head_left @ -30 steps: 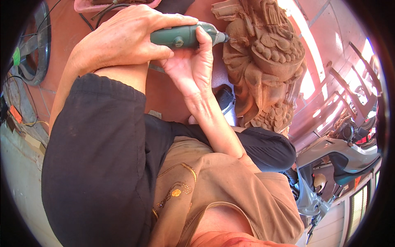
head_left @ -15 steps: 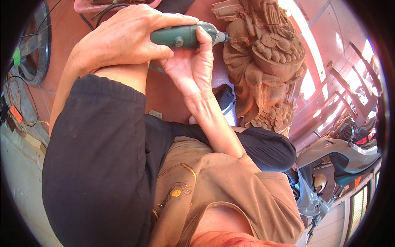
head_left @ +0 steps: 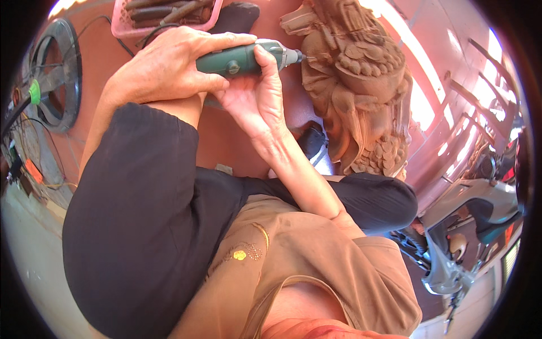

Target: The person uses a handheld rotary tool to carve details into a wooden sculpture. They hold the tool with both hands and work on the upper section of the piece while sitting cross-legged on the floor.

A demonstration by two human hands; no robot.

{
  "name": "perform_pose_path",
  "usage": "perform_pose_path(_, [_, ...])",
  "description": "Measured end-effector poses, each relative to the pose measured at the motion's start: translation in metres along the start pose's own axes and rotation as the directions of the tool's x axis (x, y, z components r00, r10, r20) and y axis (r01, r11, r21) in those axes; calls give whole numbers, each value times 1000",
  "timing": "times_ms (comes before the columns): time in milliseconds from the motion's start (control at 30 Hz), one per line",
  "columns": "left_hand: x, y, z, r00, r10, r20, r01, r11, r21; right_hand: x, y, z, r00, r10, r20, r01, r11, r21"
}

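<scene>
Both my hands hold a green rotary tool [head_left: 244, 61] with a grey nose. My left hand [head_left: 164, 66] wraps its rear end from above, forefinger stretched along the body. From below, my right hand [head_left: 257, 104] supports the tool near its nose, thumb pressed on the casing. The thin bit points right, at the left side of a brown carved wooden figure [head_left: 355, 96]. Whether the bit touches the wood I cannot tell. Rounded clusters and folded drapery cover the carving, which lies on the floor. My left forearm rests over my raised knee.
A pink basket [head_left: 117, 22] of long-handled tools stands at the top, with a black cable beside it. A round black fan-like frame [head_left: 59, 73] is at the left. Wooden racks [head_left: 480, 107] and a grey motorbike [head_left: 451, 265] stand on the right.
The whole view has shifted, so more of the basket and round frame shows. My grip is unchanged, and the bit stays at the same side of the carving.
</scene>
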State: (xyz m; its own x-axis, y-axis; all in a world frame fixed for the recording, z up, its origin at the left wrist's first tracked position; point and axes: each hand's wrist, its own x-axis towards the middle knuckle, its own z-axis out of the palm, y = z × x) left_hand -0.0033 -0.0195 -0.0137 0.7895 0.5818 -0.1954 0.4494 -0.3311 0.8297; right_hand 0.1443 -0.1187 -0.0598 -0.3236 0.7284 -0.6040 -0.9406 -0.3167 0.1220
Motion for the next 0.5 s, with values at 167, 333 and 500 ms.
perform_pose_path(167, [-4, 25, -26, 997, 6, 74, -11, 997, 72, -10, 3, 20, 994, -64, 87, 70, 995, -71])
perform_pose_path(333, [-14, 80, -74, 989, 51, 136, -75, 981, 176, -39, 17, 69, 955, -86, 283, 116, 989, -93])
perform_pose_path(500, [-49, 160, -107, 979, 103, 174, -189, 774, 604, -71, 44, 104, 849, -135, 511, 226, 967, -119])
